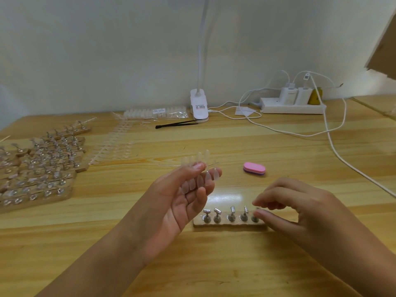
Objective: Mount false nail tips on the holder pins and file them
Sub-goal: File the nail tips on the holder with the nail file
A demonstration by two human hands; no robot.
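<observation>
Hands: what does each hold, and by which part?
Left hand pinches the strip of nail tips at its middle stem. Right hand is at the holder's end pin; a hold cannot be told.

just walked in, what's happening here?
The left hand pinches a strip of clear nail tips above the table. The right hand has its fingertips at the right end of the wooden holder, where the last pin is mostly hidden; the four other pins stand bare. The pink file block lies beyond, not in use.
</observation>
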